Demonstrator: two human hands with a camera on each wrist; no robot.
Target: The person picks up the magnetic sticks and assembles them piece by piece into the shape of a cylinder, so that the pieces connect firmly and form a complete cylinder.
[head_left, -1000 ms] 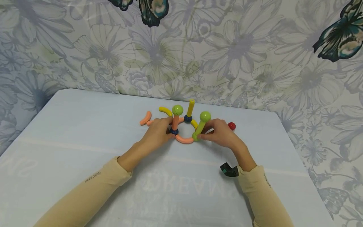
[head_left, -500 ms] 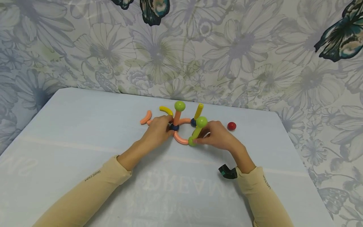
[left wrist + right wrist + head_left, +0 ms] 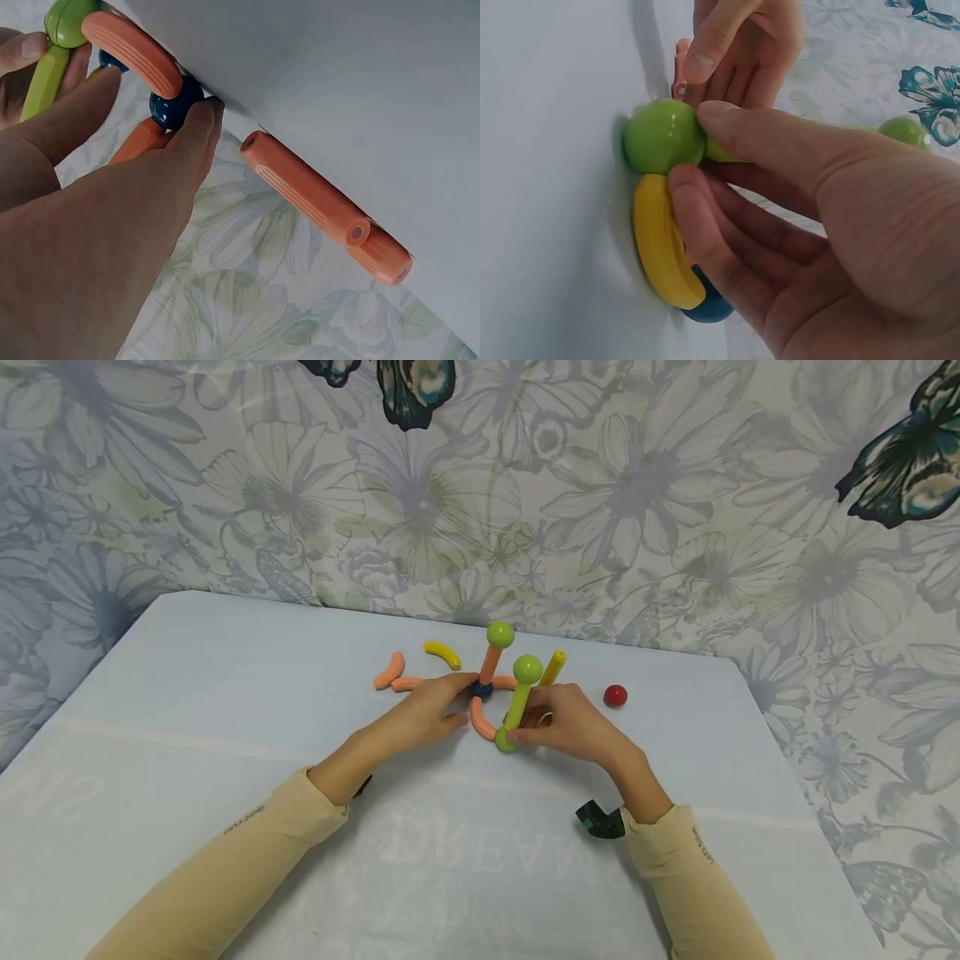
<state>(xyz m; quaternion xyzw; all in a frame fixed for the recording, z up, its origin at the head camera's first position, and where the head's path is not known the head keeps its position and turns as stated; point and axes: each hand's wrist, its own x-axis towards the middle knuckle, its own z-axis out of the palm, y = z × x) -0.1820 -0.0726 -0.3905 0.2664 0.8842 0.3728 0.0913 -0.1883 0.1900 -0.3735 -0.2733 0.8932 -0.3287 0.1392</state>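
My right hand [image 3: 566, 720] pinches the lower green ball [image 3: 664, 139] of a stick-and-ball toy ring between thumb and finger. From that ball a green stick [image 3: 517, 706] rises to another green ball [image 3: 528, 669]. My left hand [image 3: 420, 714] touches a navy ball [image 3: 177, 103] with straight fingers, its thumb apart from it. A salmon stick [image 3: 491, 666] topped by a green ball [image 3: 500, 634] stands on the navy ball. Curved salmon [image 3: 480, 718] and yellow pieces [image 3: 661, 240] link the ring. Behind my right hand, a yellow stick [image 3: 553, 667] leans; its base is hidden there.
Two loose curved salmon pieces [image 3: 389, 671] and a curved yellow piece [image 3: 442, 654] lie left of the ring. A red ball [image 3: 615, 696] lies to the right. The white table [image 3: 465, 877] meets a flowered wall [image 3: 660, 527] at the back.
The ring has turned clockwise as seen from above: the navy ball shifted back and right, the yellow stick right, the lower green ball toward me. My left thumb has come off the navy ball.
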